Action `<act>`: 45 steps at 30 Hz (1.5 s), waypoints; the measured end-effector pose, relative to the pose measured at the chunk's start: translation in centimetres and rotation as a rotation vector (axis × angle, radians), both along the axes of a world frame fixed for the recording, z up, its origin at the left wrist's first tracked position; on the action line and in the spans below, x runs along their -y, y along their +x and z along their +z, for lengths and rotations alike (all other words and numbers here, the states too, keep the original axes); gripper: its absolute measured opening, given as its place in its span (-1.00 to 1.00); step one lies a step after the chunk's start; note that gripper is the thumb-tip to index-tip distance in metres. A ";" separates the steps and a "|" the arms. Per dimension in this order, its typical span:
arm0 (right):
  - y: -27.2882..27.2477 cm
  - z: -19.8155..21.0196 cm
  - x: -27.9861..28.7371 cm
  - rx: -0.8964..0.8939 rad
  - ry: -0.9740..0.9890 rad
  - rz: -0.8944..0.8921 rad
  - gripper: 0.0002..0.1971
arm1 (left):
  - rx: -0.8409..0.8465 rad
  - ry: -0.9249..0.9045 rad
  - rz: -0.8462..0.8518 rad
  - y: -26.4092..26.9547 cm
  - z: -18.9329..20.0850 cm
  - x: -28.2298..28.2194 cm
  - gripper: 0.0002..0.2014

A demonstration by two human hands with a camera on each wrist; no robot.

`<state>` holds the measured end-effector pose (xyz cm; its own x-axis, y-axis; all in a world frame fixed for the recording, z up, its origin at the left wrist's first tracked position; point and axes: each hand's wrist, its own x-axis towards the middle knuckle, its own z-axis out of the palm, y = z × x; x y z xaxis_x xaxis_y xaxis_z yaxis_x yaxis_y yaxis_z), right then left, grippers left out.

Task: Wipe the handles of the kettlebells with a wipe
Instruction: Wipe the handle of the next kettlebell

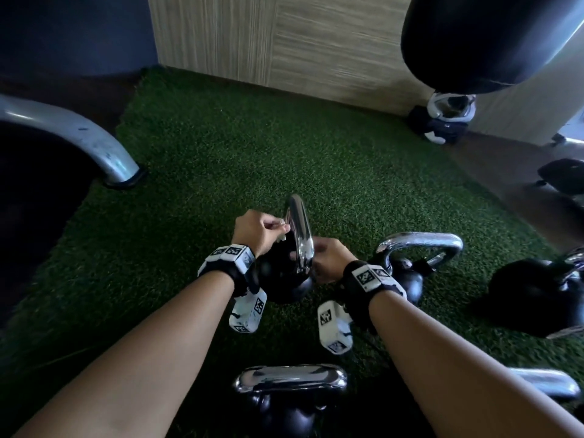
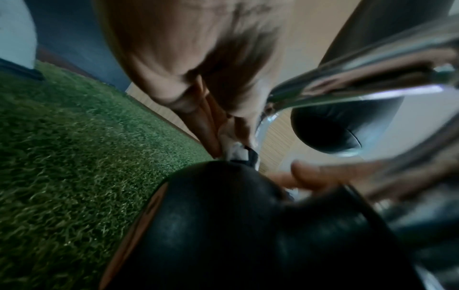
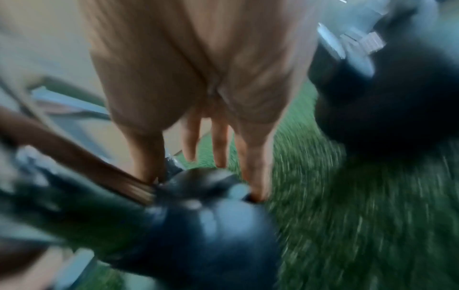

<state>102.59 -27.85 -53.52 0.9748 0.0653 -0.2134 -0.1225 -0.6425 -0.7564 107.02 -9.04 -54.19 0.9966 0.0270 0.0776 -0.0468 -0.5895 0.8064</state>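
**Wipe held thin against a chrome handle — grip and balance at risk**

A small pale wipe (image 1: pixel 282 230) is pinched in the curled fingers of the left hand (image 1: pixel 256 230) and pressed to the left side of the chrome handle (image 1: pixel 300 237) of the middle kettlebell (image 1: pixel 286 279), which stands on the green turf (image 1: pixel 221 159). The right hand (image 1: pixel 328 259) is placed at the lower right of the same handle, near where it joins the black body; in the right wrist view its fingers are seen extended downward against the bell, not curled round anything, though that view is blurred.

Only a scrap of the wipe is seen, so it could be lost from the pinch if it is dragged hard along the polished metal. Part of the handle could also be missed — the far side and the underside of the loop are hidden from the head view, and whether they have been reached cannot be told.

The bell is steadied by flat fingers only. If the wiping force is directed sideways, it may be rocked or tipped on the soft turf. Other kettlebells stand near: one to the right (image 1: pixel 410 267), one in the foreground (image 1: pixel 289 393). A tipped bell could be knocked against these, or fingers caught between them.
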 end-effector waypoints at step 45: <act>0.0 -1.9 -0.8 -0.032 0.103 -0.154 -0.82 | -0.021 -0.491 -0.336 -7.2 4.5 -2.4 -0.80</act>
<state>102.57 -27.10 -55.47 0.9678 -0.0614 -0.2439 -0.2383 -0.5339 -0.8112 99.82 -6.69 -49.73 0.9581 -0.2623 0.1154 -0.1467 -0.1031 0.9838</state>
